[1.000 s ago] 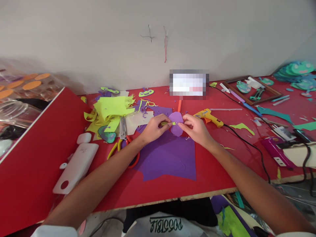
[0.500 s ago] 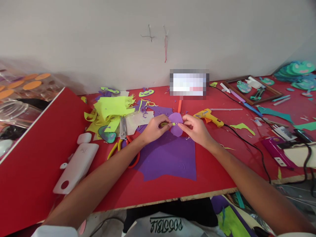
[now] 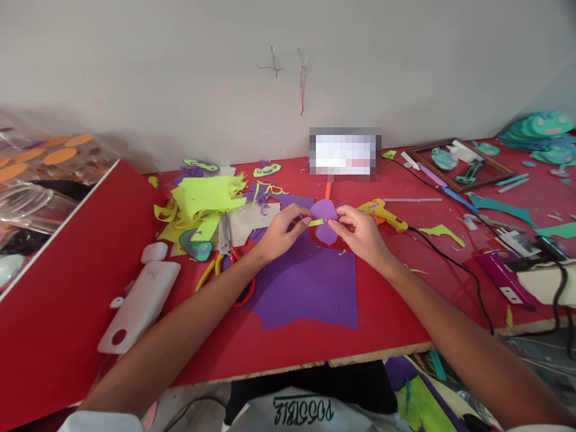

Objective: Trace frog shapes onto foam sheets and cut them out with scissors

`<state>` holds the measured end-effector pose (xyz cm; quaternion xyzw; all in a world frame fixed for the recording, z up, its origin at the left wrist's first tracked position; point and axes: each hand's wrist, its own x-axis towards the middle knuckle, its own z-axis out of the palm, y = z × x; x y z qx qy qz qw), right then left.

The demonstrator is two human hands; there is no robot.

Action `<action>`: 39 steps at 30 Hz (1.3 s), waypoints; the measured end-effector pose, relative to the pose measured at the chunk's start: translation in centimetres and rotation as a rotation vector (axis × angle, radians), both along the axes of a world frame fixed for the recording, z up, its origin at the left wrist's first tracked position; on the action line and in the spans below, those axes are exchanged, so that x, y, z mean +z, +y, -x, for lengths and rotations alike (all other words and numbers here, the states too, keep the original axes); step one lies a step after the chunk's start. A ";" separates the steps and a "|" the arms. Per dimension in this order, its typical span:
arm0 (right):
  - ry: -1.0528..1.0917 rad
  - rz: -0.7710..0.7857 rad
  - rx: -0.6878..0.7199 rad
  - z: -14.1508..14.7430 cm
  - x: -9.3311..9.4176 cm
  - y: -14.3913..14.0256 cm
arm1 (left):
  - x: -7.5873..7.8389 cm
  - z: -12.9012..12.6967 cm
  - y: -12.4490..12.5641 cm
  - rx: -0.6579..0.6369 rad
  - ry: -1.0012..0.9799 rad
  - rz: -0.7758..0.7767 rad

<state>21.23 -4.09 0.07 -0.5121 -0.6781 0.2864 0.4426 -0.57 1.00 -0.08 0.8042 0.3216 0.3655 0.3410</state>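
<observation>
Lime Strip Meets Purple Cutout

The left hand (image 3: 281,233) has a narrow grip, pinching a lime strip (image 3: 317,222) between thumb and fingertips. The right hand (image 3: 363,235) pinches the right edge of a purple foam cutout (image 3: 324,209), which sits between both hands, above the red tabletop (image 3: 387,306). The strip's free end lies over the cutout's middle; whether they are joined is too small to tell.

The step seems to be placing strip against cutout. To do it well, steady the cutout by its edge without bending it, hold the strip level, and press its tip with a fingertip rather than tugging.

At the right, a brown wooden tray (image 3: 488,181) holds teal foam cutouts (image 3: 444,158) and a white piece (image 3: 459,150). Beyond the red panel (image 3: 85,282) at the left lie a clear plastic container (image 3: 47,207) and orange discs (image 3: 60,156); the container's contents are unclear.
</observation>
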 end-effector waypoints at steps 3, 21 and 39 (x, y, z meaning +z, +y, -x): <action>-0.004 -0.021 -0.015 0.0 0.0 0.0 | -0.2 0.1 0.1 0.049 -0.039 0.040; -0.318 -0.426 -0.086 0.2 -0.1 -0.3 | 0.4 0.5 -0.7 0.028 -0.130 0.117; -0.297 -0.580 -0.093 0.0 0.3 -0.5 | -0.4 0.0 -0.1 0.001 -0.152 0.135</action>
